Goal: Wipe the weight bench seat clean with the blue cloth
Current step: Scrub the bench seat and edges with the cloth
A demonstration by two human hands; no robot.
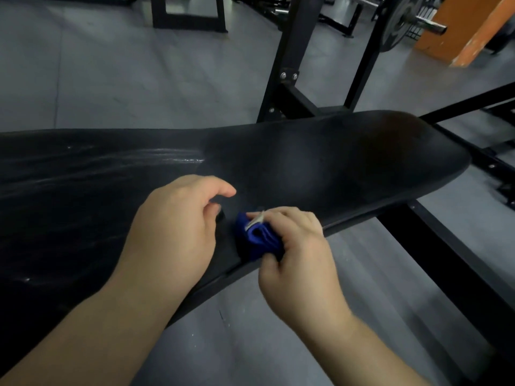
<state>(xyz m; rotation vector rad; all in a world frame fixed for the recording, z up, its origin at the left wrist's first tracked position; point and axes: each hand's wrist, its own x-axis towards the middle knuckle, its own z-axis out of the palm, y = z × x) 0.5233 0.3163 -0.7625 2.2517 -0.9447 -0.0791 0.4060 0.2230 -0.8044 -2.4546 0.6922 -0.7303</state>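
Blue cloth (257,240) bunched on black bench seat (320,162) – near edge, wet streaks left

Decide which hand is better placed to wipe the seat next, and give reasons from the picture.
Right. The right hand grips the bunched cloth at the near edge of the seat. The left hand is beside it, fingers loosely curled, holding nothing.

Blue cloth (257,240) bunched in right hand (298,252) on black bench seat (306,162)
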